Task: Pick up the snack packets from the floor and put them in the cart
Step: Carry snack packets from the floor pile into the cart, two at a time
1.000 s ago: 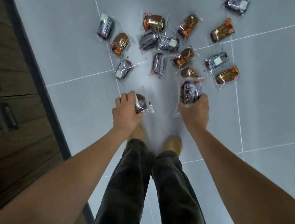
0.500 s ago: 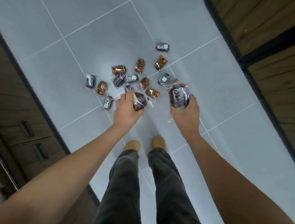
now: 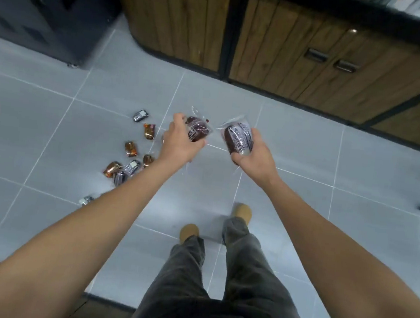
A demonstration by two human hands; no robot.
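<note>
Head view shows the fingers of the left hand (image 3: 180,143) curled round one dark packet (image 3: 197,130), and those of the right hand (image 3: 255,156) wrapped round a second packet (image 3: 238,139). Both are held up at much the same height, near each other but apart. A second ago these hands were low over the heap. Now the person stands turned, with the remaining packets (image 3: 132,150) on the floor (image 3: 51,120) beside the left forearm and a wooden cabinet (image 3: 294,50) ahead. So the pickup of these two looks done and the carry begun, though no cart is plainly in view. Each held packet is clear crinkly wrap over a dark brown oval cake with pale print.
</note>
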